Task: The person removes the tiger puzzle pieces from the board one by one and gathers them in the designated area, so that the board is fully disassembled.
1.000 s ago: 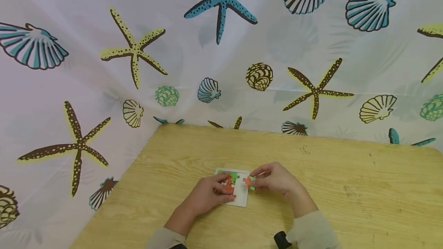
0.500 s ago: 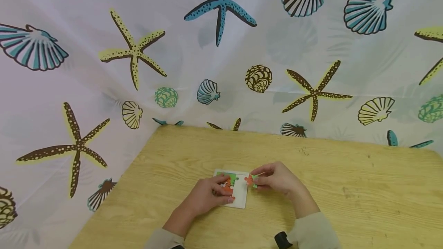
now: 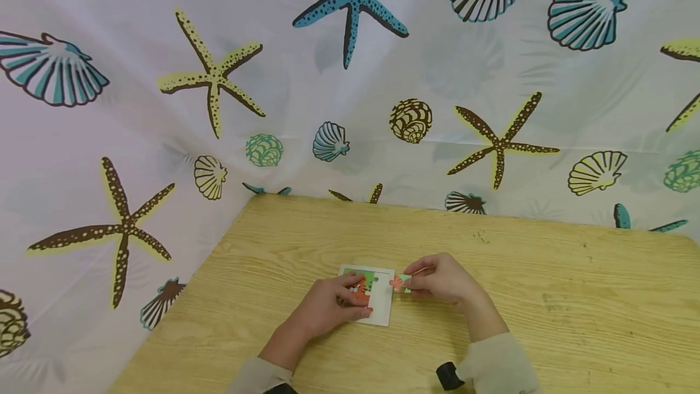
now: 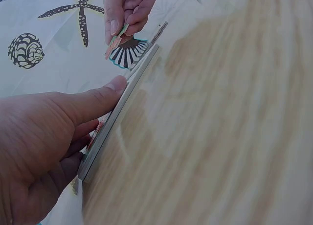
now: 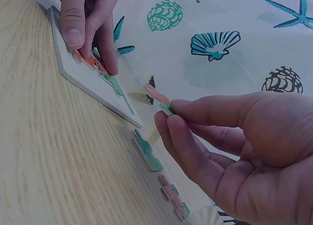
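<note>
Right-wrist view: puzzle piece (image 5: 157,93) (pinched)

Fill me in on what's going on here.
A person is working a small jigsaw. Their left hand presses on the joined pieces in a white tray, whose right part is bare. Their right hand pinches an orange-and-green piece near the tray's right edge. A loose green piece and a pink-and-green one lie on the table.

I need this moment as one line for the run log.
left hand: touches puzzle tray | right hand: pinches puzzle piece above table | loose pieces: two, on table
</note>
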`<action>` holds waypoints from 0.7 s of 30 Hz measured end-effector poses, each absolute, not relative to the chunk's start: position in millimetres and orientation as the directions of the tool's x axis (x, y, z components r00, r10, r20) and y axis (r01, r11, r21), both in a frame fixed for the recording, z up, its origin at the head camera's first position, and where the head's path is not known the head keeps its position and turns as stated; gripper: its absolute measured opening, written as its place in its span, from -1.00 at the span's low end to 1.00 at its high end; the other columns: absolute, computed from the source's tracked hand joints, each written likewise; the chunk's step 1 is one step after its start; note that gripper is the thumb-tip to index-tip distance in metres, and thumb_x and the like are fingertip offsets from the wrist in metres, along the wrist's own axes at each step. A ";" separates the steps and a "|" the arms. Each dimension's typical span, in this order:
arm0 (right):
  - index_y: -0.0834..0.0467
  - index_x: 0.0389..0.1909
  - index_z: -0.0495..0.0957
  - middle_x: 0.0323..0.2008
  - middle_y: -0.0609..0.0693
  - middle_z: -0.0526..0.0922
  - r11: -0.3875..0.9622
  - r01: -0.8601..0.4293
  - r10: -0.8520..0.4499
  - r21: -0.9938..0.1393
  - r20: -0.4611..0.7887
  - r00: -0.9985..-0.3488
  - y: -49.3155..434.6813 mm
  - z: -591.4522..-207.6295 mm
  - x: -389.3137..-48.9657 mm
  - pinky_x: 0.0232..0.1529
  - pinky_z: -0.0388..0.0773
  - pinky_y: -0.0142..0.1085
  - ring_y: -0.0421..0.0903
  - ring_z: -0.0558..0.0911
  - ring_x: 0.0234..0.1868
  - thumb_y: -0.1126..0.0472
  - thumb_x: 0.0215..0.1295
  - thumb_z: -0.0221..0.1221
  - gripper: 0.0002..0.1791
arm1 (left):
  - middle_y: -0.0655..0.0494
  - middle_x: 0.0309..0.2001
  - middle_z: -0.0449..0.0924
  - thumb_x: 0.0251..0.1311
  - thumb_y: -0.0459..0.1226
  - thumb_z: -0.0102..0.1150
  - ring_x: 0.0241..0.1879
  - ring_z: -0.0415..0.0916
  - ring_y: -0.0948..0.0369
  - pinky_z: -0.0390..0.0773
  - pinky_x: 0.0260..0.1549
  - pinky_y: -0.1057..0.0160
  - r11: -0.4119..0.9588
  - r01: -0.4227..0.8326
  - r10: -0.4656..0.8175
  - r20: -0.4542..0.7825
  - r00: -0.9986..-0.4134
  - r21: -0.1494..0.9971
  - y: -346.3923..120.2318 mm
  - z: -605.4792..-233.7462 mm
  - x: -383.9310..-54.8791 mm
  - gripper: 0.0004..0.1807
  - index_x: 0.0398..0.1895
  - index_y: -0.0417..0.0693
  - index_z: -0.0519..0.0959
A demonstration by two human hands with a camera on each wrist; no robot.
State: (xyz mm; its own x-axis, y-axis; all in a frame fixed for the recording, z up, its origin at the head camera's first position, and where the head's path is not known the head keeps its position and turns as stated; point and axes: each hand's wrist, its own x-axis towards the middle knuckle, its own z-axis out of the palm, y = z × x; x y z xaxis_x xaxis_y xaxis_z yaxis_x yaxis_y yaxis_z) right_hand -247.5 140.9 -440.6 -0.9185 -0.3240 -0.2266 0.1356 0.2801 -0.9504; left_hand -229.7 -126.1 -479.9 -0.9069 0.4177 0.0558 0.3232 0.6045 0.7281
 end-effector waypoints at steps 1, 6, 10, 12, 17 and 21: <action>0.41 -0.02 0.61 -0.23 0.16 0.71 0.281 0.133 -0.324 -0.950 -0.225 -0.919 141.3 -440.2 -247.2 -0.14 0.74 -0.19 -0.09 0.74 -0.27 0.38 0.32 0.23 -0.75 | -0.02 0.35 0.49 0.05 0.00 0.49 0.43 0.31 -0.08 0.35 0.37 -0.13 0.605 0.325 0.418 0.058 -0.906 0.727 -126.1 -479.9 -229.7 -0.81 -0.41 0.13 0.82; 0.38 -0.04 0.65 -0.20 0.15 0.70 0.288 0.141 -0.288 -0.947 -0.226 -0.931 143.5 -440.2 -246.9 -0.11 0.73 -0.19 -0.11 0.73 -0.26 0.39 0.33 0.23 -0.77 | -0.01 0.35 0.49 0.05 0.00 0.48 0.43 0.31 -0.07 0.36 0.37 -0.11 0.603 0.335 0.426 0.063 -0.903 0.724 -126.6 -480.5 -230.0 -0.80 -0.40 0.12 0.82; 0.36 -0.04 0.66 -0.16 0.16 0.68 0.290 0.156 -0.258 -0.944 -0.234 -0.937 146.6 -440.1 -246.7 -0.09 0.73 -0.19 -0.12 0.71 -0.27 0.40 0.32 0.23 -0.78 | -0.01 0.35 0.49 0.06 -0.01 0.48 0.44 0.30 -0.07 0.35 0.38 -0.12 0.596 0.336 0.432 0.061 -0.900 0.729 -127.4 -480.5 -229.9 -0.79 -0.39 0.10 0.82; 0.37 -0.04 0.66 -0.14 0.17 0.68 0.290 0.158 -0.250 -0.944 -0.234 -0.940 148.8 -439.8 -246.7 -0.09 0.73 -0.19 -0.11 0.72 -0.26 0.41 0.32 0.23 -0.77 | -0.01 0.35 0.49 0.06 -0.01 0.48 0.45 0.29 -0.08 0.34 0.38 -0.12 0.592 0.335 0.434 0.060 -0.899 0.733 -127.7 -480.5 -229.8 -0.80 -0.39 0.10 0.82; 0.39 0.00 0.63 -0.11 0.19 0.68 0.285 0.168 -0.230 -0.944 -0.237 -0.944 155.4 -440.2 -248.3 -0.09 0.73 -0.18 -0.11 0.73 -0.25 0.42 0.34 0.21 -0.75 | -0.01 0.35 0.48 0.07 -0.01 0.47 0.46 0.27 -0.07 0.33 0.39 -0.12 0.585 0.333 0.438 0.057 -0.897 0.740 -128.0 -481.2 -230.0 -0.80 -0.39 0.10 0.82; 0.42 0.01 0.61 -0.09 0.22 0.67 0.277 0.173 -0.228 -0.945 -0.240 -0.944 159.7 -440.1 -250.0 -0.08 0.73 -0.18 -0.12 0.72 -0.25 0.43 0.35 0.19 -0.75 | 0.01 0.36 0.47 0.06 0.01 0.47 0.46 0.27 -0.07 0.32 0.39 -0.13 0.582 0.326 0.434 0.054 -0.899 0.745 -128.3 -482.9 -230.4 -0.80 -0.40 0.13 0.82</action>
State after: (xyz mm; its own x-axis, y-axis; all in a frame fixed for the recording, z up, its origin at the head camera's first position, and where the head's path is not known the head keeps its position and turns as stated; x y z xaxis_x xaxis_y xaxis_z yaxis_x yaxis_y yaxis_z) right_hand -250.0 159.7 -440.1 -0.9435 -0.2283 -0.2401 0.1735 0.2770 -0.9451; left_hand -230.4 -128.3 -482.9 -0.8991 0.4343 0.0543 0.3261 0.5819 0.7450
